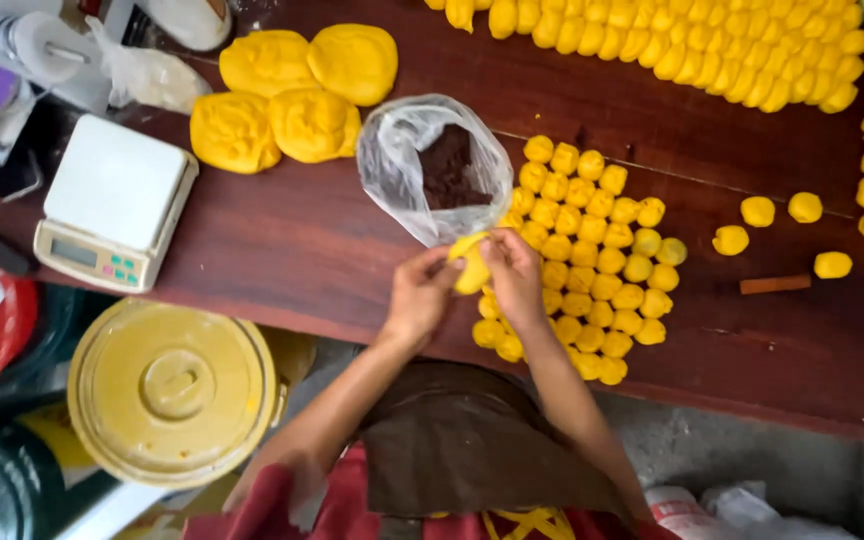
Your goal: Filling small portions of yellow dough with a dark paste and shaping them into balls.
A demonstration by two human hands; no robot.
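Nearest the lens, a brown apron (462, 440) hung below both forearms. The yellow dough piece (471, 268) sat pinched between the left hand (420, 298) and right hand (514, 280), fingers curled around it; it looked soft, light, easily dented, best cupped at its edges. Just beyond lay a bag of brown filling (437, 170); dough balls (592, 250) clustered right.

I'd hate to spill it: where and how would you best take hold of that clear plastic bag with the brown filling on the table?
Probably by the rolled-down rim of the plastic bag, on its left side, coming from above. The mouth gapes upward with the brown filling heaped in the middle, so squeezing the sides could tip it out. The near edge is crowded by the left hand, right hand and their dough piece.
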